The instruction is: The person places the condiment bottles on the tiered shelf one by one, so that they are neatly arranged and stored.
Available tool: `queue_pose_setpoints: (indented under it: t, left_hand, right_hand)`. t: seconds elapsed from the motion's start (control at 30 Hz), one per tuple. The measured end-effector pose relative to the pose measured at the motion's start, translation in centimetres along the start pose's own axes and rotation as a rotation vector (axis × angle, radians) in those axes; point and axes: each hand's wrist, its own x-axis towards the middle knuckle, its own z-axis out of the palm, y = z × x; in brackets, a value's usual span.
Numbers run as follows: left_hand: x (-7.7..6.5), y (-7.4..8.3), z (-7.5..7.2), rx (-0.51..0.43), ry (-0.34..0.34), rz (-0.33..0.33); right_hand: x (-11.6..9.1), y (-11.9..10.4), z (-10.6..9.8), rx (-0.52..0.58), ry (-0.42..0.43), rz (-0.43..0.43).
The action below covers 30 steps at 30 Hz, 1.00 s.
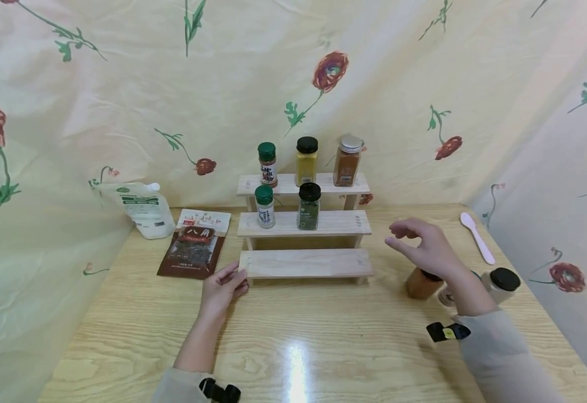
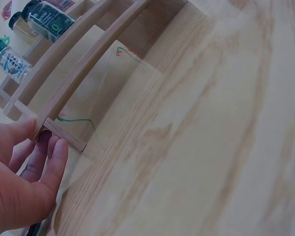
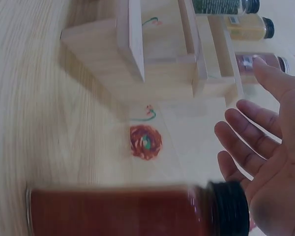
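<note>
A three-tier wooden spice rack [image 1: 303, 264] stands against the back cloth. My left hand [image 1: 223, 290] pinches the left end of its lowest tier, thumb on top and fingers beneath, as the left wrist view shows. My right hand [image 1: 431, 249] hovers right of the rack with bent, parted fingers, holding nothing. Beneath it on the table stands a black-lidded jar of red-brown spice [image 1: 418, 285], partly hidden by the hand. On the middle tier are a green-capped shaker [image 1: 265, 215] and a dark green herb jar [image 1: 308, 214]. A green-capped bottle [image 1: 268, 170], yellow jar [image 1: 306, 168] and silver-lidded orange-brown jar [image 1: 346, 168] occupy the top.
Left of the rack lie a brown spice packet [image 1: 192, 249] and a white spouted pouch [image 1: 147, 212]. Beside my right wrist stand a pale black-lidded jar [image 1: 500, 284] and another container [image 1: 446, 296], mostly covered by the arm. Behind them lies a pale pink spoon [image 1: 477, 238].
</note>
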Motion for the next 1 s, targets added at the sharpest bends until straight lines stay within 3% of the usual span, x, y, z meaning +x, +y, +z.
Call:
queue_pose_setpoints:
  t: [0.47,0.77,1.0]
  left_hand:
    - [0.0,0.0,0.0,0.0,-0.005,-0.006]
    - [0.0,0.1,0.0,0.002,-0.01,-0.015]
    - [0.1,0.1,-0.1,-0.001,-0.006,-0.018]
  right_hand:
    - [-3.4,2.1,-2.8,-0.063,-0.08,0.076]
    - [-4.9,3.2,-3.5,-0.045,-0.087,0.092]
    - [-5.9,3.6,-4.2,-0.01,-0.146,0.13]
